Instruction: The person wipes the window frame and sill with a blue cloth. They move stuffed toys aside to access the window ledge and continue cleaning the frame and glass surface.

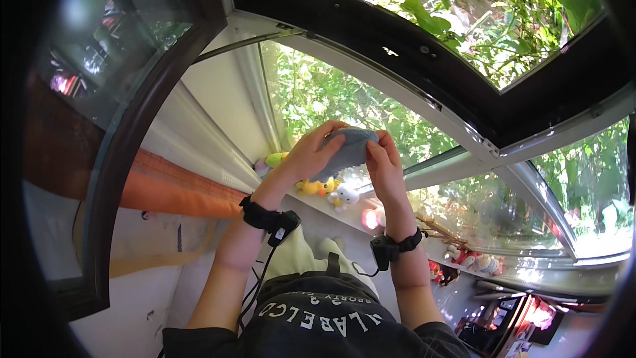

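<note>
A grey-blue cloth (350, 151) with a ragged lower edge is held up in front of the window pane (318, 84). My left hand (320, 149) grips its left side, thumb lying across the front. At the right end, my right hand (383, 159) pinches the cloth between thumb and fingers. Below the cloth, on the sill, sit a yellow plush toy (318, 187) and a white plush toy (346, 194). Part of the yellow toy is hidden behind the cloth and my left arm.
A dark-framed window sash (377, 25) stands open overhead, and another dark-framed glass panel (149, 104) swings in at left. An orange curtain (184, 194) hangs beside it. Several small toys (472, 258) line the sill at right. Straps with small devices (283, 226) and cables circle both wrists.
</note>
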Demonstrator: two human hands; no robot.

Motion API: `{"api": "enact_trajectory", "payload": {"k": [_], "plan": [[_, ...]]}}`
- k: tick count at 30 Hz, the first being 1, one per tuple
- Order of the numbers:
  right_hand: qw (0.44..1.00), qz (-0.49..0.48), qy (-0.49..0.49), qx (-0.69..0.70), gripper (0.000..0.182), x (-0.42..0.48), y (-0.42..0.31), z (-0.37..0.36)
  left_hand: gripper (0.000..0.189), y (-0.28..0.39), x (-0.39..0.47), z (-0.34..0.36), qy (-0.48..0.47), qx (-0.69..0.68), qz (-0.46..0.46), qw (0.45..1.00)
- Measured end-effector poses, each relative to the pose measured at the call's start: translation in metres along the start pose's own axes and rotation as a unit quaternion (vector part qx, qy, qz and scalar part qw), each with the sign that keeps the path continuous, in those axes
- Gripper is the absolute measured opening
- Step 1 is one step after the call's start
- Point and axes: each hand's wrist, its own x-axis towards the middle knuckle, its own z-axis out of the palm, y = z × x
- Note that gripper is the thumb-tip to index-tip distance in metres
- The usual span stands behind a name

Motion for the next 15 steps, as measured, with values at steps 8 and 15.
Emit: {"api": "enact_trajectory", "payload": {"k": [8,15], "plan": [[0.875,-0.208,0.118,-0.421,0.011,-0.014,-0.024,-0.035,0.021,-0.009,-0.022,0.027,0.173,-0.023,-0.085,0.981],[0.573,-0.502,0.147,-0.631,0.016,0.008,-0.122,-0.035,0.022,0.028,0.032,0.086,0.253,-0.094,-0.028,0.963]]}}
